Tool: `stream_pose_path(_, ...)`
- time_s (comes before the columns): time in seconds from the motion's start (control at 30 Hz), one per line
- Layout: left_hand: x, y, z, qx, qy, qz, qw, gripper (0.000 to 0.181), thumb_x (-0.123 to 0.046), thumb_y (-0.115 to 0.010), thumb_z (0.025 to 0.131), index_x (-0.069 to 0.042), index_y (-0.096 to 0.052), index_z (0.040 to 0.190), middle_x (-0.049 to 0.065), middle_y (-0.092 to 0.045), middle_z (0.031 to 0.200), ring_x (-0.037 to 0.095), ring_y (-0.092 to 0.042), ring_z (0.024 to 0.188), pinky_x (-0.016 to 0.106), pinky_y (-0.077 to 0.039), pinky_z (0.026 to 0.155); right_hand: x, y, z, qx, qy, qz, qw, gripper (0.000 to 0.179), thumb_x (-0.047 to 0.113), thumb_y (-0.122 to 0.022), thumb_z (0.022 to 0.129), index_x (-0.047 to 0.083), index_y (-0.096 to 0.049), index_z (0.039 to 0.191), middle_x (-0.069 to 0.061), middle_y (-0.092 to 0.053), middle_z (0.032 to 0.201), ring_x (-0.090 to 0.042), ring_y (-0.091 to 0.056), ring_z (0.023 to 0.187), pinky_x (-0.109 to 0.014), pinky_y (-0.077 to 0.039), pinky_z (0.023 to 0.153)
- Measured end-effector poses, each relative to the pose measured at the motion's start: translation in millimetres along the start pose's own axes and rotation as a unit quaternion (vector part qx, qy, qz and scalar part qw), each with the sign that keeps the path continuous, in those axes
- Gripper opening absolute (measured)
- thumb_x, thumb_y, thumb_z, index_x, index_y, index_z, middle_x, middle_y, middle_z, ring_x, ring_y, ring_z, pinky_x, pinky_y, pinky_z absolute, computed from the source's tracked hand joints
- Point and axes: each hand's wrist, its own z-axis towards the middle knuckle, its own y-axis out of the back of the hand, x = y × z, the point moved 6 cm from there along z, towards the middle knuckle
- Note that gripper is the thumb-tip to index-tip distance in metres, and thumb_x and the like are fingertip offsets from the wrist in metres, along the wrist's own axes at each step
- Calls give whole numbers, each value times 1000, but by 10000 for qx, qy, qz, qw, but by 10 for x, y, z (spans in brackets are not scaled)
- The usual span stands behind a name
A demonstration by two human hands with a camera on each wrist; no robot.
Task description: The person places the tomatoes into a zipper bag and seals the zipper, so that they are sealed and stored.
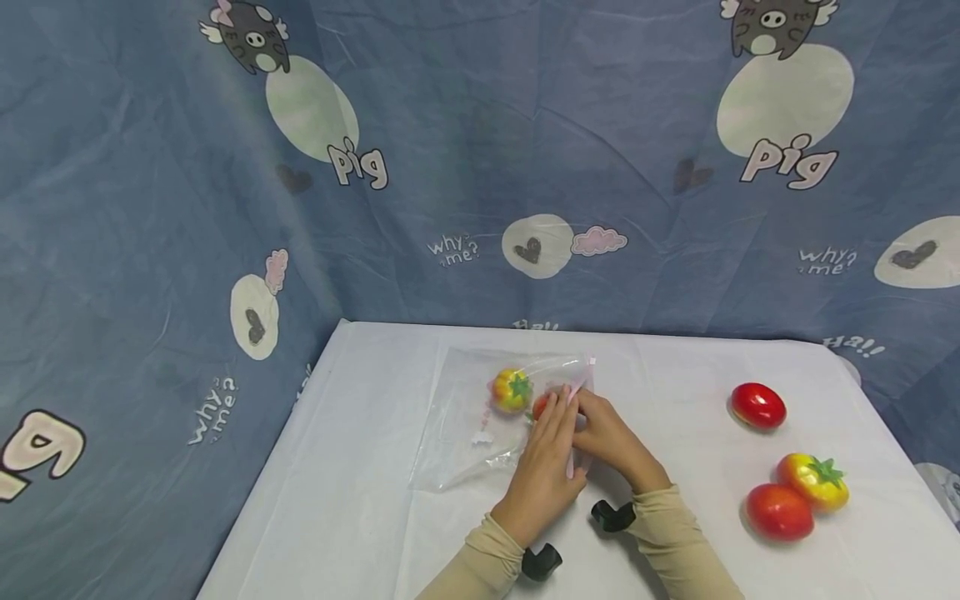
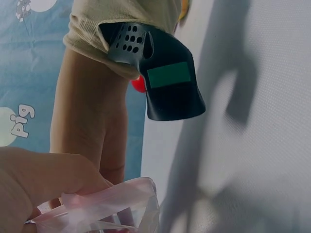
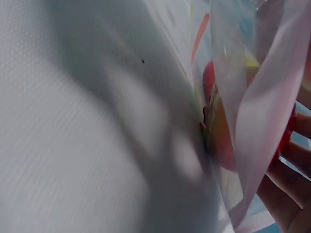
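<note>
A clear zip bag [image 1: 453,442] with a pink-edged mouth lies on the table in the head view. Inside it is a yellow-and-red tomato [image 1: 511,391] with a green leafy top. My left hand [image 1: 540,467] pinches the pink edge of the bag, its fingers stretched over the mouth. From the right, my right hand [image 1: 611,433] reaches to the mouth, partly hidden behind the left. In the right wrist view, its fingers [image 3: 284,187] curl round a red tomato [image 3: 224,145], partly covered by the plastic flap.
On the right of the white table [image 1: 360,400] lie a glossy dark-red fruit [image 1: 759,406], a yellow-red tomato [image 1: 817,482] and an orange-red fruit [image 1: 780,512]. Black wrist camera mounts [image 1: 542,562] hang under both sleeves. A blue printed cloth [image 1: 450,167] stands behind the table.
</note>
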Motion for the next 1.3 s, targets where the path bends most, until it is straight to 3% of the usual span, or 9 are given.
stream_pose_path(0.5, 14, -17, 1, 117, 78, 80, 9999, 104, -6, -81, 75, -2, -26, 163, 12, -23, 173, 30, -22, 161, 47, -29, 129, -115, 57, -90, 39, 154, 633, 9979, 54, 1, -85, 80, -1, -64, 129, -17, -70, 124, -36, -69, 119, -45, -60, 98)
stream_pose_path(0.63, 12, -25, 3, 132, 59, 111, 9998, 104, -6, -81, 75, -2, -25, 163, 14, -23, 172, 30, -23, 160, 47, -29, 129, -97, 51, -74, 69, 129, 637, 9979, 54, 1, -85, 79, -2, -64, 129, -17, -70, 125, -32, -67, 120, -45, -59, 99)
stream_pose_path(0.97, 4, -24, 4, 74, 20, 33, 10000, 108, -4, -82, 70, -2, -27, 162, 12, -22, 173, 31, -27, 159, 52, -35, 125, -51, 4, 17, -24, -93, 410, 9991, 51, 1, -82, 78, -7, -66, 125, -22, -73, 123, -41, -70, 116, -55, -57, 99)
stream_pose_path(1.3, 9, -14, -5, 55, 5, 55, 10000, 104, -8, -84, 75, -2, -28, 162, 12, -23, 173, 30, -27, 159, 51, -33, 126, -44, -81, 108, -41, -209, 313, 9993, 46, 12, -80, 85, 1, -70, 128, -14, -76, 120, -29, -72, 109, -48, -58, 98)
